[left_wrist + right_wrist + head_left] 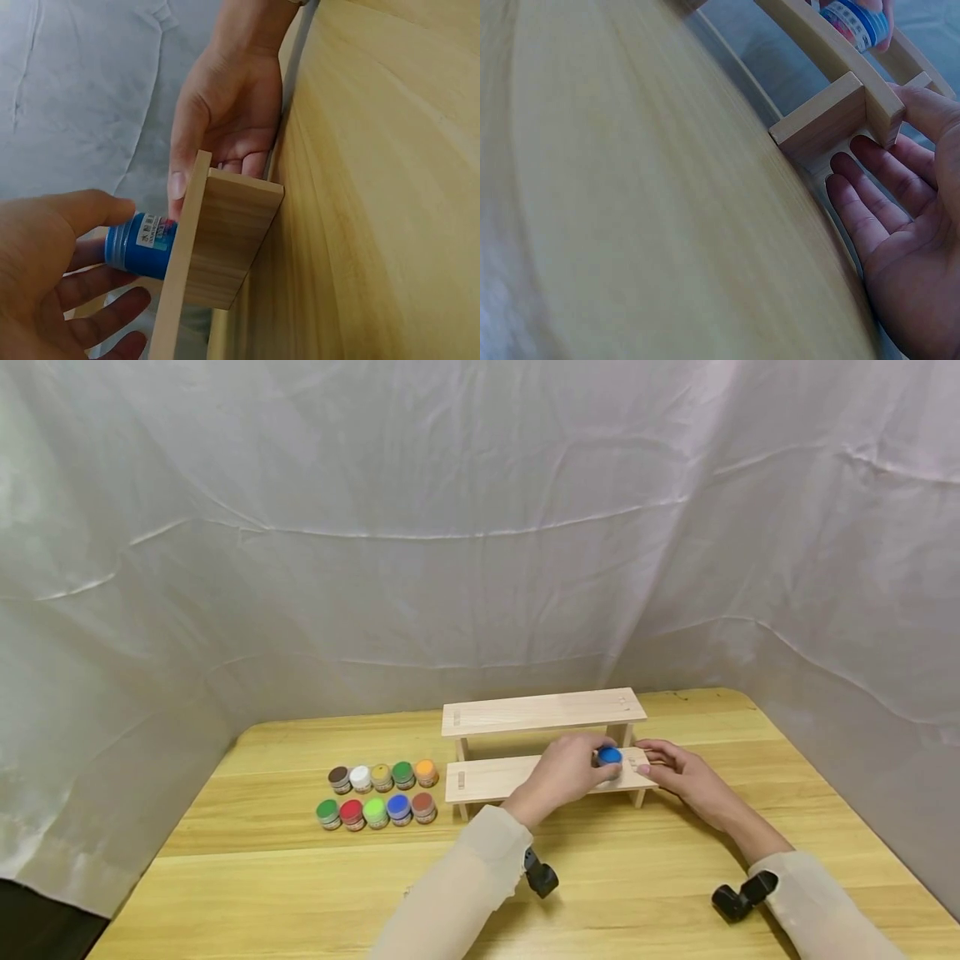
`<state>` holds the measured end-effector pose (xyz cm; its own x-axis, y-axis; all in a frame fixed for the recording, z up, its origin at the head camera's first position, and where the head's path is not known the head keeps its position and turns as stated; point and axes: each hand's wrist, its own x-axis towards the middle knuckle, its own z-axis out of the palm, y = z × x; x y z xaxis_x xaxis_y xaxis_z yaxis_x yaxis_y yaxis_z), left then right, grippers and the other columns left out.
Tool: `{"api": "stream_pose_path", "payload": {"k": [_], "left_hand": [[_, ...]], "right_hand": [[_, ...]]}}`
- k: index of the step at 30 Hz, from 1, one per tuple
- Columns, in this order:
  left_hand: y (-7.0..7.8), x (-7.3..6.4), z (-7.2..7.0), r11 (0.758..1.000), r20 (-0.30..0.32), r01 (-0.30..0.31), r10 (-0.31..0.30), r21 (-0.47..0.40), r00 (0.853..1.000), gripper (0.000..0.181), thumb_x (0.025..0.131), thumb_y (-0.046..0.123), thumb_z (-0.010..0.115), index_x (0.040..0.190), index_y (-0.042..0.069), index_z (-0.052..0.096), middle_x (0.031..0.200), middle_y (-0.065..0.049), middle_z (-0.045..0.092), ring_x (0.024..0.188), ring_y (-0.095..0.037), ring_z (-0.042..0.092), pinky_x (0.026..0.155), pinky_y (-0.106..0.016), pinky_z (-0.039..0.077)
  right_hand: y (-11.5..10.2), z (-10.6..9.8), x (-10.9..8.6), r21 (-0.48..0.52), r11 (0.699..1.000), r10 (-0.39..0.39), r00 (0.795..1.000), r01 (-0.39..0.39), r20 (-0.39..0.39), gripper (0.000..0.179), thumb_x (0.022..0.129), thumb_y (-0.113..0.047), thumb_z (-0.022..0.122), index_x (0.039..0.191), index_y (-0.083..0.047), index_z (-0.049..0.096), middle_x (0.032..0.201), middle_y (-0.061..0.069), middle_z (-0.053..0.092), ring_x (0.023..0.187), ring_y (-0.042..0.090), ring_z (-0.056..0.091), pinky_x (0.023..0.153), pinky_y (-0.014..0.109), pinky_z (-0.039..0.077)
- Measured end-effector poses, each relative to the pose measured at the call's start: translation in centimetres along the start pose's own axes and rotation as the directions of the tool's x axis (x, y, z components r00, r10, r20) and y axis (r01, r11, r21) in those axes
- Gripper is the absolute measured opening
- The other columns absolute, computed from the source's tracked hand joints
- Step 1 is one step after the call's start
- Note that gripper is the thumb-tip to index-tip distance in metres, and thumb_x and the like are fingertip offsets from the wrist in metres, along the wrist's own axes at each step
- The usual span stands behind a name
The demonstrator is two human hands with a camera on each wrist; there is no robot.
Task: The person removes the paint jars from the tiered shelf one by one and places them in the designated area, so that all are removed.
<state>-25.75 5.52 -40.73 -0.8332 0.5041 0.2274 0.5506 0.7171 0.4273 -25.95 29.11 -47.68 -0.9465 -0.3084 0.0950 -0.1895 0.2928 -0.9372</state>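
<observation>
A small blue paint jar [609, 757] stands near the right end of the lower board [491, 777] of a two-step wooden rack. My left hand [566, 770] pinches this jar between thumb and forefinger; the other fingers spread loosely below in the left wrist view. The jar's base meets the board, its label [154, 232] facing that camera. My right hand [688, 782] grips the right end of the lower board, its thumb [178, 185] on top beside the jar. The right hand's remaining fingers lie loosely by the rack's end support [825, 120].
Left of the rack, two rows of paint jars stand on the wooden table [247, 893], among them a red jar [352, 814] and an orange jar [426, 772]. Above and behind the lower board is the upper board [540, 712]. A grey cloth [420, 527] encloses the back and sides.
</observation>
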Motion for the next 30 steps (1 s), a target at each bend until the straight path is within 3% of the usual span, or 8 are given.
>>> {"api": "stream_pose_path", "payload": {"k": [5,11,30], "left_hand": [[-0.6,-0.6,-0.8,0.997,0.047,-0.022,0.026,-0.073,0.999,0.036,0.093,0.038,0.068,0.123,0.019,0.068,0.108,0.010,0.068,0.078,-0.001,0.055,0.069,-0.014,0.044],[-1.2,-1.6,-2.2,0.993,0.073,-0.051,0.059,-0.107,0.996,0.037,0.093,0.037,0.067,0.125,0.017,0.067,0.113,0.009,0.068,0.089,0.000,0.062,0.074,-0.015,0.048],[-4.5,-6.3,-5.8,0.991,0.018,-0.065,0.068,-0.119,0.998,0.033,0.093,0.036,0.068,0.120,0.017,0.069,0.113,0.010,0.067,0.098,-0.006,0.062,0.082,-0.025,0.051]], "right_hand": [[-0.5,0.0,0.0,0.030,0.999,-0.018,1.000,0.018,0.013,0.057,0.099,-0.017,0.060,0.145,0.006,0.036,0.128,0.029,0.052,0.101,0.006,0.059,0.082,0.021,0.052],[-0.6,0.1,0.1,-0.002,1.000,-0.017,1.000,0.017,0.002,0.058,0.098,-0.019,0.061,0.145,0.005,0.037,0.128,0.027,0.052,0.102,0.005,0.058,0.083,0.019,0.050],[0.0,0.0,-0.1,-0.046,0.999,-0.015,1.000,0.015,-0.008,0.056,0.099,-0.022,0.061,0.145,0.002,0.039,0.129,0.026,0.052,0.105,0.004,0.056,0.085,0.017,0.049]]}}
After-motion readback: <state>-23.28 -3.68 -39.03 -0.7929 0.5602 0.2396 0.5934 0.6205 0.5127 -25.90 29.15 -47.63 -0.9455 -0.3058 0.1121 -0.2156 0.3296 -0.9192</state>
